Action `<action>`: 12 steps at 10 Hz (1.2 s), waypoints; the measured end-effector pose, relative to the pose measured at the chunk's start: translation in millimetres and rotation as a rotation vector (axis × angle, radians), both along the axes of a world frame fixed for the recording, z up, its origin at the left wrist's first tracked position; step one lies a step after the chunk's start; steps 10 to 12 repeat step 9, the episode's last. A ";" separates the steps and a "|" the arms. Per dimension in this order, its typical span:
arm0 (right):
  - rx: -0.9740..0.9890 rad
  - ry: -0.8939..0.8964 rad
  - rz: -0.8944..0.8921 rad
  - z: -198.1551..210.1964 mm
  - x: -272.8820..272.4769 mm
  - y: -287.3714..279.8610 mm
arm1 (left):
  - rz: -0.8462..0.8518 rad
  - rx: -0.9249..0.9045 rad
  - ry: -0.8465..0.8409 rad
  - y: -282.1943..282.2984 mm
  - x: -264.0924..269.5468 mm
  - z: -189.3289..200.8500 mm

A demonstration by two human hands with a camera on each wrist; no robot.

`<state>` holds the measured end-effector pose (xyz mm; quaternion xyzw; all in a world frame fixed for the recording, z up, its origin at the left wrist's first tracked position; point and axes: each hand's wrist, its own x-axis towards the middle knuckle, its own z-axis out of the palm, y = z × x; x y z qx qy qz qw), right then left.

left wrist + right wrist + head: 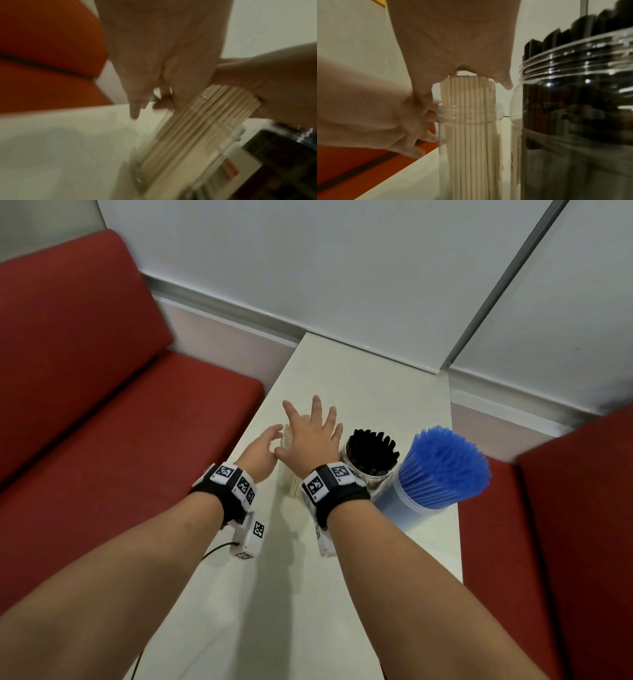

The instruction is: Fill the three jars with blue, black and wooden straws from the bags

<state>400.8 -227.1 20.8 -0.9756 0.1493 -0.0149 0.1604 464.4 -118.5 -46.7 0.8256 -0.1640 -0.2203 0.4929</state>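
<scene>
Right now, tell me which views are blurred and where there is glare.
Head view: sharp, only the blue straws smear slightly. Left wrist view: heavily motion-blurred throughout. Right wrist view: soft, with bright glare spots on the black-straw jar.

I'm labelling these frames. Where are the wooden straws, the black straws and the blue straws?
wooden straws (469,121): right wrist view, middle of the bundle, at the jar's neck.
black straws (371,451): head view, the straws' top ends.
blue straws (445,465): head view, fanned top of the bunch.

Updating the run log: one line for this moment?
left hand at wooden-straw jar neck | right hand flat atop wooden straws | black, blue filled
</scene>
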 end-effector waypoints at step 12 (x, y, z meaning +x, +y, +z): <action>0.274 -0.325 -0.100 58.4 -62.3 6.8 | -0.163 0.148 0.178 28.3 -18.8 39.6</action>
